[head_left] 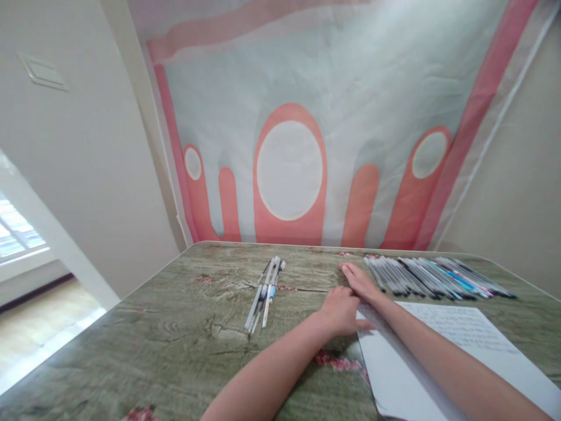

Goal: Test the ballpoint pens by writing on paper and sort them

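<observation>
My left hand (340, 311) rests at the left edge of an open notebook (456, 345) with handwriting on its upper part. Its thumb reaches over the page, and its other fingers are bent; anything beneath them is hidden. Just beyond it, my right hand (359, 279) lies on the table with fingers stretched out together, beside the left end of a long row of pens (421, 278). No object shows in my right hand. My right forearm crosses above the notebook. Left of both hands lies a small loose group of pens (265, 295), some overlapping.
The wood-patterned table (175, 339) has pink flower prints. Behind its far edge hangs a pale sheet (350, 88) with coral shapes. A wall with a switch (44, 71) stands at the left, and a window (15, 228) shows at the far left.
</observation>
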`<state>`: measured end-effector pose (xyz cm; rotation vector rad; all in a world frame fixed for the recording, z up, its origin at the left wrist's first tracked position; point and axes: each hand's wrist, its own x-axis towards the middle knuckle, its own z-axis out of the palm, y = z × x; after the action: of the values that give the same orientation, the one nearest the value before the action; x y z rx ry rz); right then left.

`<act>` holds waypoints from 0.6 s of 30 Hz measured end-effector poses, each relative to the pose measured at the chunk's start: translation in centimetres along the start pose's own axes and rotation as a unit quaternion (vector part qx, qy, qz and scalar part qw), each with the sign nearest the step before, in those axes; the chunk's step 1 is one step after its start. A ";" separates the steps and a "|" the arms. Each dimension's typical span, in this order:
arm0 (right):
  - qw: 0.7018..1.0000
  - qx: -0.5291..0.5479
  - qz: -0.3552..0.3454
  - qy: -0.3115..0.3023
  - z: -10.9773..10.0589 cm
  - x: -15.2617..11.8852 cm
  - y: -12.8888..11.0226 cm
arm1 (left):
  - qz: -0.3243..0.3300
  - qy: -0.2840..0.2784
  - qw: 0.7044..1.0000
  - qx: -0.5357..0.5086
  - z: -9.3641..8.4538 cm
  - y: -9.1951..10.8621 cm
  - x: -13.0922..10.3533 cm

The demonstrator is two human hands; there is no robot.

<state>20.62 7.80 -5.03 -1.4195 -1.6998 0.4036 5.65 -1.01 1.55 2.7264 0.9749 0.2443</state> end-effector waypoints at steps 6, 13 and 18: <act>1.000 -0.014 -0.018 0.000 -0.3 -0.7 -0.2 | -0.194 0.023 0.979 0.052 -3.4 -5.3 0.3; 0.999 -0.035 -0.019 0.003 -0.2 -0.9 -0.6 | -0.347 0.112 0.915 0.172 -4.5 -12.2 -1.5; 0.999 -0.041 -0.025 0.001 -0.2 -1.1 -0.8 | -0.366 0.155 0.896 0.197 -3.1 -14.1 -1.9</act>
<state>20.21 6.52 -4.78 -1.4313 -1.7642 0.3081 -5.01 8.84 0.51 2.4278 2.2628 0.3703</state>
